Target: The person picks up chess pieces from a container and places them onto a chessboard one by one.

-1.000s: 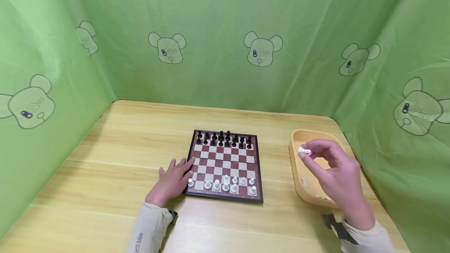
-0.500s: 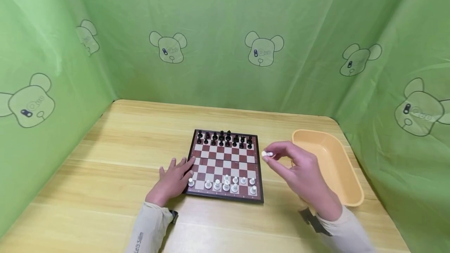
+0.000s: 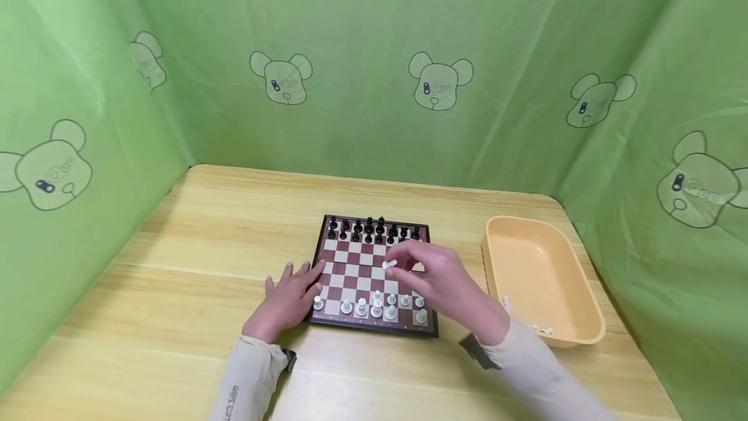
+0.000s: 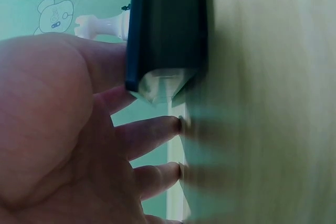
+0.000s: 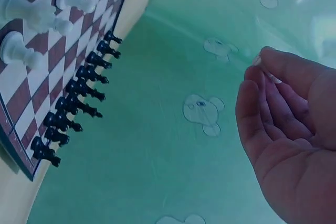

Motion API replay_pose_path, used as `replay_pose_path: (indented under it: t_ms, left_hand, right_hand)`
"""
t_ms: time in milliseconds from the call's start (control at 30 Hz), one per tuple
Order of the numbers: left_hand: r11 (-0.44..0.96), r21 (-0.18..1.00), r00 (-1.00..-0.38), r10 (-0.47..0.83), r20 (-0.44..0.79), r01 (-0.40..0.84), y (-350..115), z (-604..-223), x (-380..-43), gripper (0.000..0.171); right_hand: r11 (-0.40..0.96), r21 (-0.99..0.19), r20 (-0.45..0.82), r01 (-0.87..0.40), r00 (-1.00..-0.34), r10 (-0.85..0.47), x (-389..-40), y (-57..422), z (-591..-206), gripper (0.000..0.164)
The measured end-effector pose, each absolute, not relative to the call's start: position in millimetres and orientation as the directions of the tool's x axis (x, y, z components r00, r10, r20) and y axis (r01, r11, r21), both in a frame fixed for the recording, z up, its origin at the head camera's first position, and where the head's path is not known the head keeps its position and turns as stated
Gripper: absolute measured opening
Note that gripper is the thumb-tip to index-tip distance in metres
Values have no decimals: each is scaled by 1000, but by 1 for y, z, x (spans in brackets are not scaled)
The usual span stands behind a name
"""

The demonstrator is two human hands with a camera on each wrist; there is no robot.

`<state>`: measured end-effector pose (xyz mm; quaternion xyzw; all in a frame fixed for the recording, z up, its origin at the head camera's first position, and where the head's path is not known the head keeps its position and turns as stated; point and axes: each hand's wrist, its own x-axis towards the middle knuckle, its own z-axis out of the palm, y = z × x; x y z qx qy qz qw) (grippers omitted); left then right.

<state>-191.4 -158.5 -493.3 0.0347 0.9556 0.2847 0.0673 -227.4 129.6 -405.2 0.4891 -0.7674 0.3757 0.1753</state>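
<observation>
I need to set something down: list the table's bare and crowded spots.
Bare: the table left of the left hand, the strip between the chessboard and green curtain, and the far end of the gap between chessboard and orange tray. Crowded: the chessboard's far rows with black pieces, near rows with white pieces, and right middle under the right hand.

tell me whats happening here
A person's right hand pinches a white chess piece above the chessboard, while the left hand touches the board's left edge. Black pieces stand in two rows at the far end. White pieces stand at the near end, with gaps. More white pieces lie in the orange tray.
</observation>
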Motion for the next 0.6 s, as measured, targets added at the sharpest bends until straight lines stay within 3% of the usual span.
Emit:
replay_pose_path:
  t_ms: [433, 600]
  left_hand:
    - [831, 555, -989, 106, -101, 32, -159, -492, -192, 51]
    - [828, 560, -989, 110, -103, 34, -159, -493, -192, 51]
  right_hand:
    - [334, -495, 321, -802, -526, -787, -248, 110, -420, 17]
    - [359, -532, 191, -767, -521, -832, -254, 103, -424, 18]
